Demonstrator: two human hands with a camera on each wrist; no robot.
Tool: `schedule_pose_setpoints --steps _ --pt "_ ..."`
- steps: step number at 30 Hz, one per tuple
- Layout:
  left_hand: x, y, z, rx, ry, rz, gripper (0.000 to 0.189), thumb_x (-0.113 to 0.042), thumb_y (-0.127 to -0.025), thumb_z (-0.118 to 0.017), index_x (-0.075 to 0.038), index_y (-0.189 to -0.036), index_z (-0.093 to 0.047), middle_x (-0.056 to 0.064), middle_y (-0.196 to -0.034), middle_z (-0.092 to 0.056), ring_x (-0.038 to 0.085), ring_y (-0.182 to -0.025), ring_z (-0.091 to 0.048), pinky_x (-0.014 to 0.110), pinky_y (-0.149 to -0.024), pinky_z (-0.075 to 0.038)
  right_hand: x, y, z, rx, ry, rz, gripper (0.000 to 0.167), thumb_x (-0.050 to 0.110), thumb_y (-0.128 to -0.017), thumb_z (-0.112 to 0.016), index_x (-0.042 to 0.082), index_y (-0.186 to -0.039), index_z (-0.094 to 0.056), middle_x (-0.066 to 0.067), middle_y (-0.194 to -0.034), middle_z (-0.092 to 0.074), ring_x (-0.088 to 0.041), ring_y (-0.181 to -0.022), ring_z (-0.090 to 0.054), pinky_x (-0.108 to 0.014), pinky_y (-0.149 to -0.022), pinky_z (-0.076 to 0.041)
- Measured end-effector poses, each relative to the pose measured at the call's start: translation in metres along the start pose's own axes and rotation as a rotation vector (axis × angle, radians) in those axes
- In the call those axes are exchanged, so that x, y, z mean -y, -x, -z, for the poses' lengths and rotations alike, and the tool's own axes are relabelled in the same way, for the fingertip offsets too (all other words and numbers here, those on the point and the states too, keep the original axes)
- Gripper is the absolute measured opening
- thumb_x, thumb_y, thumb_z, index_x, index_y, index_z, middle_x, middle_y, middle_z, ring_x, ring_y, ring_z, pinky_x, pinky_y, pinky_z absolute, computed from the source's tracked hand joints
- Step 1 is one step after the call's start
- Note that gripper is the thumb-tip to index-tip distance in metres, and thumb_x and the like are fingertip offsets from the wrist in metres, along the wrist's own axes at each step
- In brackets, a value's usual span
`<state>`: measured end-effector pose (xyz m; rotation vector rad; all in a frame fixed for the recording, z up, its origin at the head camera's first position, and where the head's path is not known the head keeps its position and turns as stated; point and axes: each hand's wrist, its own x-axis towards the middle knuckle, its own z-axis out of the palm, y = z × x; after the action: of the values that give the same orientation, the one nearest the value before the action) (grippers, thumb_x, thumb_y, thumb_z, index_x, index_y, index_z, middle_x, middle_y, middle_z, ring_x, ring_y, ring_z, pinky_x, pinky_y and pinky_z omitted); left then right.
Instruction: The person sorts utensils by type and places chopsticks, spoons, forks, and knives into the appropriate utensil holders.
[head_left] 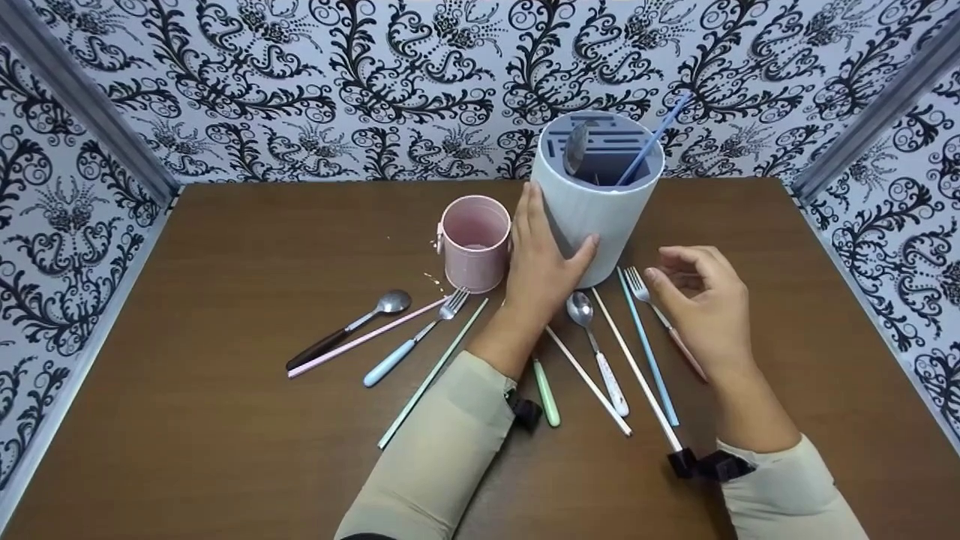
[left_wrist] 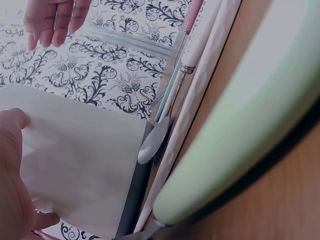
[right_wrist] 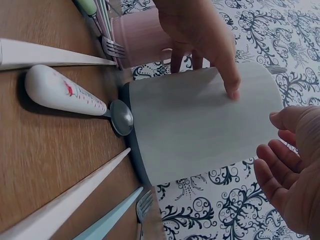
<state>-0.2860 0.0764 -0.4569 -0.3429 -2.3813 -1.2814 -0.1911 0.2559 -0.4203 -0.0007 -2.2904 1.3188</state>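
Note:
A tall white utensil holder [head_left: 596, 217] with a slotted grey-blue top stands toward the back. My left hand [head_left: 540, 259] holds its left front side, thumb across the front and fingers along the side. A spoon [head_left: 576, 148] and a blue chopstick [head_left: 654, 139] stick up out of its large opening. To the right, my right hand [head_left: 709, 307] hovers with loosely bent fingers and nothing in them, over a pink-handled fork [head_left: 660, 307]. In the right wrist view those fingers [right_wrist: 280, 175] are near the holder's upper end.
Left of the holder stands a pink cup [head_left: 476, 255]. A dark-handled spoon [head_left: 349, 330], a blue-handled fork [head_left: 412, 341], a white-handled spoon [head_left: 600, 352], a green handle [head_left: 547, 394] and several chopsticks [head_left: 649, 349] lie fanned out on the brown table [head_left: 225, 262]. Patterned walls [head_left: 337, 90] enclose the back and sides.

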Motion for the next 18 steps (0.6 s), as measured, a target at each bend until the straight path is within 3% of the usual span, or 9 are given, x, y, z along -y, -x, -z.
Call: schedule_pose_setpoints --steps 8,15,18 --pt "-0.008 0.001 0.009 -0.076 0.018 -0.092 0.087 -0.031 -0.093 -0.075 0.003 -0.159 -0.029 0.021 -0.165 -0.033 0.032 -0.154 -0.034 0.034 -0.130 -0.024 -0.001 -0.001 0.003 0.022 0.011 -0.015 0.028 0.009 -0.091 -0.078 0.003 -0.119 -0.074 -0.005 -0.106 -0.067 -0.005 -0.089 -0.067 -0.010 -0.079 -0.055" --pt "-0.011 -0.002 0.039 -0.210 0.094 -0.244 0.065 -0.020 -0.095 -0.072 0.009 -0.146 -0.045 0.027 -0.153 -0.045 0.036 -0.146 -0.044 0.034 -0.129 -0.028 -0.004 -0.003 0.009 0.032 0.030 -0.006 0.030 0.009 -0.091 -0.079 0.005 -0.120 -0.074 0.008 -0.104 -0.065 -0.005 -0.089 -0.066 -0.010 -0.078 -0.054" --pt "-0.006 -0.003 0.055 -0.261 0.108 -0.272 0.060 -0.016 -0.094 -0.072 0.009 -0.143 -0.048 0.026 -0.148 -0.051 0.036 -0.143 -0.049 0.034 -0.128 -0.030 -0.006 -0.004 0.012 0.035 0.041 -0.010 0.030 0.012 -0.092 -0.079 0.005 -0.121 -0.074 0.010 -0.105 -0.065 -0.005 -0.091 -0.066 -0.011 -0.079 -0.054"
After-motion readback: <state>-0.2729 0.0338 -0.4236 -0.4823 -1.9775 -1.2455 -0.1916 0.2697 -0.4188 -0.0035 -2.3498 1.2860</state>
